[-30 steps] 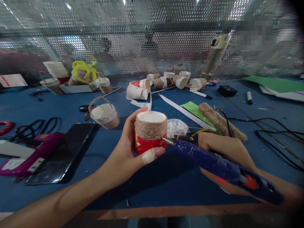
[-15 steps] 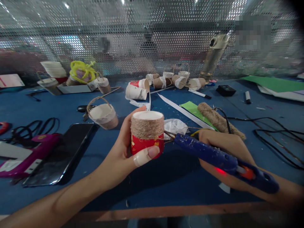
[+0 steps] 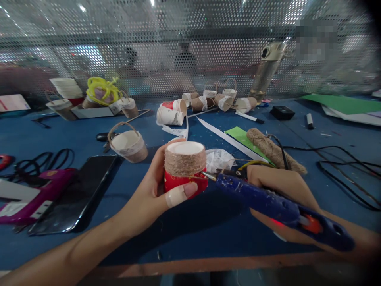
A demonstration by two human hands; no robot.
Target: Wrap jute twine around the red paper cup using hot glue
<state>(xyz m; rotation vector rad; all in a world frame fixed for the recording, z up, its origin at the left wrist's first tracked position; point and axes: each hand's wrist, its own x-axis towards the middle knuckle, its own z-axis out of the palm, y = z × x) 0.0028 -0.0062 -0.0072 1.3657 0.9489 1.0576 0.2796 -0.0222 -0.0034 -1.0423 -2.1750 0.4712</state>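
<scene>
My left hand [image 3: 157, 180] is wrapped round a red paper cup [image 3: 175, 183], its bandaged thumb across the front. Jute twine [image 3: 185, 163] winds round the cup's upper part, under the white end facing up. In my right hand [image 3: 282, 186] is a blue hot glue gun [image 3: 258, 198], a red light glowing on it. Its metal nozzle touches or nearly touches the cup's right side, just below the twine. Behind the gun's front lie dark-handled scissors [image 3: 238, 172], partly hidden. White lace [image 3: 219, 159] is bunched right behind the cup.
A twine-wrapped cup basket [image 3: 129, 145] stands left of my hand, near a phone [image 3: 77, 190]. Several cups [image 3: 224, 102] lie at the back before a perforated metal screen [image 3: 160, 51]. To the right are a twine roll [image 3: 274, 151], black cables [image 3: 342, 163] and a bottle [image 3: 264, 73].
The glue gun's nozzle has shifted slightly left and down along the cup, to just below the twine. The cup has tipped a little, and the scissors now show more behind the gun.
</scene>
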